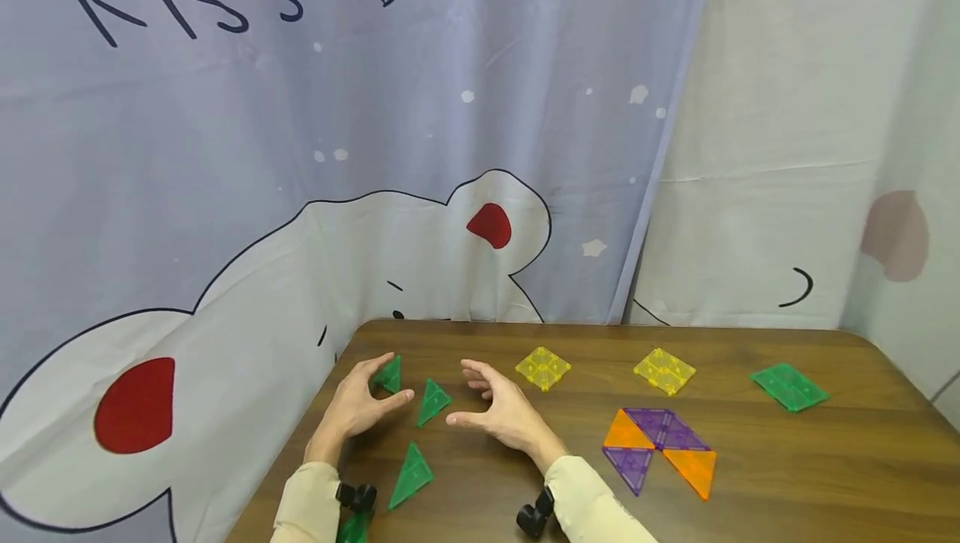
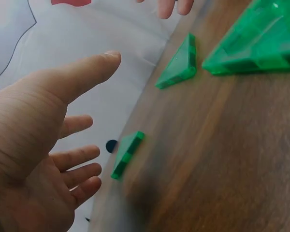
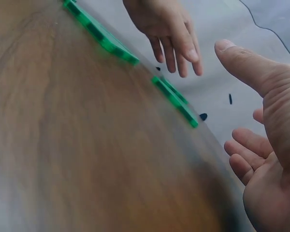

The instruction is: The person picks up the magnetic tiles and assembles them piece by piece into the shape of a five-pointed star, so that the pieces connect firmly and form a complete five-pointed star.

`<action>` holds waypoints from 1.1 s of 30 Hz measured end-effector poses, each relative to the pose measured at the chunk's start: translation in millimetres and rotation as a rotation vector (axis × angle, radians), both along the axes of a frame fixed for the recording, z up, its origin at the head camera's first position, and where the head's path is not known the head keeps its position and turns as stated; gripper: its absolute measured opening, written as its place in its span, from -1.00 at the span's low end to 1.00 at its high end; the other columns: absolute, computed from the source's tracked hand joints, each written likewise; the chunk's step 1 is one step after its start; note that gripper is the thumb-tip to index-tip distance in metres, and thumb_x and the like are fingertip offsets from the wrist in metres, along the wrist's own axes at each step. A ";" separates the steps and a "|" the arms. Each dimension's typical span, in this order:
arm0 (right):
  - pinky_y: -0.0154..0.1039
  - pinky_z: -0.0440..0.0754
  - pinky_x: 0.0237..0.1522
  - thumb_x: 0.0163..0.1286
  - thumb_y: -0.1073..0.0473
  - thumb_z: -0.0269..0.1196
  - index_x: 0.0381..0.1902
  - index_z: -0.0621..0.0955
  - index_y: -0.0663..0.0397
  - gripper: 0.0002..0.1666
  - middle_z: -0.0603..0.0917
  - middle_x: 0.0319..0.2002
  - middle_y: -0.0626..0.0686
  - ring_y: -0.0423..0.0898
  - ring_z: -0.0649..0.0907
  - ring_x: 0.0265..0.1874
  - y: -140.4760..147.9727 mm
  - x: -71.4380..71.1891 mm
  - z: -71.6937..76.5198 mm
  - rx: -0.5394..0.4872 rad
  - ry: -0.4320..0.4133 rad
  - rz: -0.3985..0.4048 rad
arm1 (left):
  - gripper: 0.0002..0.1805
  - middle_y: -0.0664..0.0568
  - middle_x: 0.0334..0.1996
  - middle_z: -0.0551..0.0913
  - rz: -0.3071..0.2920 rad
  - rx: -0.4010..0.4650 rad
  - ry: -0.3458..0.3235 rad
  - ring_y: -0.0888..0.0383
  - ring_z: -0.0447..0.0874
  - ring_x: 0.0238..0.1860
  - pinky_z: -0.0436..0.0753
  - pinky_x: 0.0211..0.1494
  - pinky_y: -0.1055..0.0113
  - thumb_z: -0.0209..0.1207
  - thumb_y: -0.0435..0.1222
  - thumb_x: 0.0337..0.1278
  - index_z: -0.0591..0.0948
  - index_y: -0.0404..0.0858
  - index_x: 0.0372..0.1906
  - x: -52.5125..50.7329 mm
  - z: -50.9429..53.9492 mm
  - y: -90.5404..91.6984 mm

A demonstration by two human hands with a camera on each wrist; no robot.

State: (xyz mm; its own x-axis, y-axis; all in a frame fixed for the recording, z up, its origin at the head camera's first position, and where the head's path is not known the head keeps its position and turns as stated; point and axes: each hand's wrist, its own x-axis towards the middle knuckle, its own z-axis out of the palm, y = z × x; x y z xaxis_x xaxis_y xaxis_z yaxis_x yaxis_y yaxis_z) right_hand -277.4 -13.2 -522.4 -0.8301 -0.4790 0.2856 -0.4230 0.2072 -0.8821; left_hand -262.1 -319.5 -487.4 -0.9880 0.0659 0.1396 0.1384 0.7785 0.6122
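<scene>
My left hand (image 1: 358,405) is held over the table's left part, thumb and fingers spread apart, holding nothing. Partly behind its fingers in the head view lies a green triangle tile (image 1: 389,375). A second green triangle (image 1: 432,402) lies between the two hands, and a third (image 1: 411,476) lies closer to the front. My right hand (image 1: 510,414) hovers to the right of these, fingers apart and empty. In the left wrist view, green triangles (image 2: 180,65) lie beyond the left thumb. The right wrist view shows a green tile (image 3: 175,100) between the hands.
Two yellow diamond shapes (image 1: 543,369) (image 1: 664,371) and a green diamond (image 1: 790,386) lie along the back. A purple (image 1: 628,466) and orange (image 1: 692,470) tile pattern is at the right. Another green piece (image 1: 352,529) shows by the left wrist. A curtain (image 1: 450,109) hangs behind the table.
</scene>
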 end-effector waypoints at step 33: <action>0.19 0.50 0.54 0.47 -0.11 0.56 0.50 0.62 0.02 -0.24 0.63 0.44 -0.05 0.08 0.51 0.49 -18.9 5.7 -6.0 0.283 0.150 0.016 | -0.36 -0.17 0.31 0.65 0.013 -0.019 0.016 -0.30 0.64 0.31 0.62 0.42 -0.26 0.67 -0.27 0.16 0.75 -0.29 0.35 -4.1 -14.8 3.9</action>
